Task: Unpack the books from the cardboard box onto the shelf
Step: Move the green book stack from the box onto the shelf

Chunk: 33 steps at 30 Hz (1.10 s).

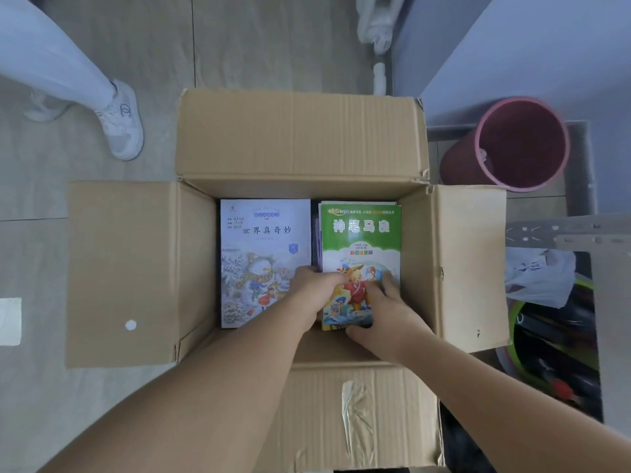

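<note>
Your left hand (316, 291) and right hand (382, 315) both reach down into the open cardboard box (300, 138), fingers closed around the near end of the green book (361, 240) topping the right stack; beside it lies the snowman book (264, 240), and farther off stands a pink bin (512, 145)

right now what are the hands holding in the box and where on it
Both hands grip the green-covered book at its near end: the left hand on its left edge, the right hand on its near right corner. It has not left the cardboard box.
</note>
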{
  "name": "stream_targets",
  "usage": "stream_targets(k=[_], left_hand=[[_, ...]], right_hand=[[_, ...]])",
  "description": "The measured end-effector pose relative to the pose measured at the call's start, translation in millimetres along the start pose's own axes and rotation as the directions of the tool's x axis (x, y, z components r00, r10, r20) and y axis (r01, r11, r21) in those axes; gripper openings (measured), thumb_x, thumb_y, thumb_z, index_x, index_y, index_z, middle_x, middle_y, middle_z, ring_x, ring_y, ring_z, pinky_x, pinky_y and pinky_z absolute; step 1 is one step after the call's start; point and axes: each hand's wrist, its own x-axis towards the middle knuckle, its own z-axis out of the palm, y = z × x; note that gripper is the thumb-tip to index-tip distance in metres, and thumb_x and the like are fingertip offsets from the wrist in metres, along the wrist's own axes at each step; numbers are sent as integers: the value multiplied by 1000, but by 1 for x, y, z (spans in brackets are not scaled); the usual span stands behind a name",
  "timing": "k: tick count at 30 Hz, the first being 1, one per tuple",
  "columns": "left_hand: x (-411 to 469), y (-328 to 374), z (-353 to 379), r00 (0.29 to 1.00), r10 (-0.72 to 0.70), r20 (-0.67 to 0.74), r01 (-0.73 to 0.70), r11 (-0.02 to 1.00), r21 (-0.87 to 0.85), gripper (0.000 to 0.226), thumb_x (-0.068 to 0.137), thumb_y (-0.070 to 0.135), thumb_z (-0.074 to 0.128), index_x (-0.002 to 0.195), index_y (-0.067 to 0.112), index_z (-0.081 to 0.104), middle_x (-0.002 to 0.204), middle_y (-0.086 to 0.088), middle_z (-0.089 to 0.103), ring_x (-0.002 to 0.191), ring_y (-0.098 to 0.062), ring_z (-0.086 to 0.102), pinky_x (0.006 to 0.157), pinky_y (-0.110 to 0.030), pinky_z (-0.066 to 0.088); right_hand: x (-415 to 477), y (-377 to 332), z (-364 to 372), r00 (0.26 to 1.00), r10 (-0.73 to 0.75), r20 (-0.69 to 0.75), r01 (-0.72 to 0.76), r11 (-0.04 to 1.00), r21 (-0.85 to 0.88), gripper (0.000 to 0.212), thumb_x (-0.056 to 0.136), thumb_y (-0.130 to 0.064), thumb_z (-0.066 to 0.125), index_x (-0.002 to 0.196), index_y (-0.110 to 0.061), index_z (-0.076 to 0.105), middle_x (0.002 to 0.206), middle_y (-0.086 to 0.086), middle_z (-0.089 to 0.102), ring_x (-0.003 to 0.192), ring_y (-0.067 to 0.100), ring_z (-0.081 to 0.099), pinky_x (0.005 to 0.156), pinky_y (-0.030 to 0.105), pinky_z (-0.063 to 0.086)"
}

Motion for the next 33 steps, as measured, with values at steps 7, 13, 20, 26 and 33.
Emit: stream_targets(k=[7,13,20,26,33], left_hand=[[-2,2,17,999,38,27,-38,999,-14,68,72,34,93,121,17,50,112,-6,73,92,-22,75,79,-39,63],[-13,6,-14,980,141,139,-140,990,-17,39,80,20,90,113,20,71,100,3,81,74,-5,78,61,-21,57],[-95,39,-70,930,208,303,-175,976,-133,36,81,10,86,116,18,77,109,-11,83,102,-31,79,91,-45,63],[-203,116,-91,844,414,341,-398,910,-120,25,69,21,92,92,27,86,104,-10,84,95,-28,81,94,-46,61],[-372,205,-79,641,588,492,-624,773,-111,57,67,26,91,119,8,75,106,-23,81,90,-41,80,73,-47,66]], right_hand=[[-7,4,-5,993,-27,-111,38,995,96,72,90,-39,74,150,-24,37,169,-2,25,134,22,58,104,34,50],[-9,-5,-15,951,81,-297,25,941,338,56,91,-41,74,139,-21,52,139,-1,48,112,18,57,96,32,44],[-51,-48,-62,944,204,-258,42,703,710,99,61,-67,86,143,-22,55,131,-2,69,123,22,64,108,47,52],[-141,-73,-134,971,-15,-237,231,287,930,26,77,-27,92,99,-19,81,95,9,86,79,25,84,62,30,65],[-310,-95,-205,811,29,-584,580,91,810,58,78,-24,91,129,-9,67,117,18,81,100,42,79,88,54,64]])
